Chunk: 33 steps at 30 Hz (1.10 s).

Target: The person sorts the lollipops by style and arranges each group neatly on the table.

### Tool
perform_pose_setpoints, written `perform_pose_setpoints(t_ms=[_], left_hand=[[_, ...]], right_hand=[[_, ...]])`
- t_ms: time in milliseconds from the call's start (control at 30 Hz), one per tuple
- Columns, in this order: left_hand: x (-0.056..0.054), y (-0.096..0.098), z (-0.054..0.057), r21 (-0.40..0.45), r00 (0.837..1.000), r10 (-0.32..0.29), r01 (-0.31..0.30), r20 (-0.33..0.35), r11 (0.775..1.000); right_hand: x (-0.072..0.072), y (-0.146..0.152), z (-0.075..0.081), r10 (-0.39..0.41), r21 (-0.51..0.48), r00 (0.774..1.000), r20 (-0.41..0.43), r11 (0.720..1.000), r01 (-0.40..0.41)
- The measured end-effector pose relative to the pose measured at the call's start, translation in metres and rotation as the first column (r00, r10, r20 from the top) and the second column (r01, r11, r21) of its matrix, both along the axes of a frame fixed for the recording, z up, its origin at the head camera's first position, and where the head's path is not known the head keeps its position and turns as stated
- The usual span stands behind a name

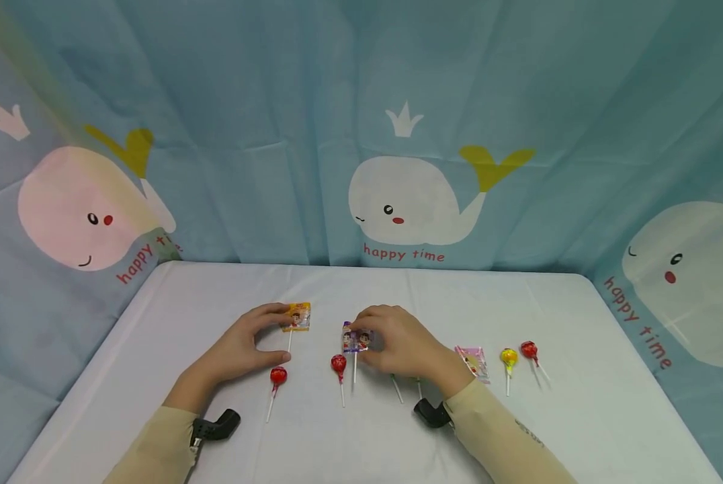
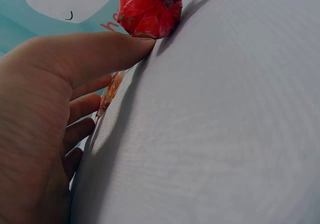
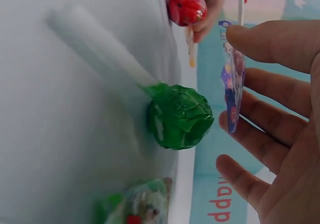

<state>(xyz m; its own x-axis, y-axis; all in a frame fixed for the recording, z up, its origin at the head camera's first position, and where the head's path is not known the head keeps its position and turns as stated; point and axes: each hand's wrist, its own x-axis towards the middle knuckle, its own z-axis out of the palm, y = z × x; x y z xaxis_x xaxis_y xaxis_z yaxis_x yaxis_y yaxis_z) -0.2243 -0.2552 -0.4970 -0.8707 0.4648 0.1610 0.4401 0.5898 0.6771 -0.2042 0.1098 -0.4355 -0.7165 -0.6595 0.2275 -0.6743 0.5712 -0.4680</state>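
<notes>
My right hand (image 1: 392, 339) pinches a flat lollipop in a purple printed wrapper (image 1: 349, 339) between thumb and fingers, its white stick pointing toward me. In the right wrist view this wrapper (image 3: 232, 91) stands on edge against the fingertips. At the left, the fingertips of my left hand (image 1: 240, 346) touch a flat lollipop in an orange wrapper (image 1: 301, 317). The left thumb is spread well apart from those fingers, close to the lollipop's stick. A round red lollipop (image 1: 279, 375) lies just below that thumb; it shows large in the left wrist view (image 2: 150, 11).
Another round red lollipop (image 1: 338, 364) lies between the hands. Under the right wrist are a round green lollipop (image 3: 182, 116) and a green-wrapped one (image 3: 145, 204). Farther right lie a pink-wrapped (image 1: 473, 363), a yellow (image 1: 509, 356) and a red lollipop (image 1: 529, 349). A curtain (image 1: 265, 202) borders the white table.
</notes>
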Motion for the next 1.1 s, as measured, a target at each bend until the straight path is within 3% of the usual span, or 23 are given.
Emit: perform_pose_setpoints(t_ms=[633, 1100], left_hand=[[0.003, 0.001, 0.001, -0.001, 1.000, 0.007, -0.007, -0.004, 1.000], [0.002, 0.002, 0.001, -0.022, 1.000, 0.013, -0.013, -0.005, 1.000]], right_hand=[[-0.024, -0.026, 0.015, -0.012, 0.028, 1.000, 0.009, 1.000, 0.012], [-0.036, -0.043, 0.008, -0.059, 0.038, 0.996, 0.065, 0.998, 0.057]])
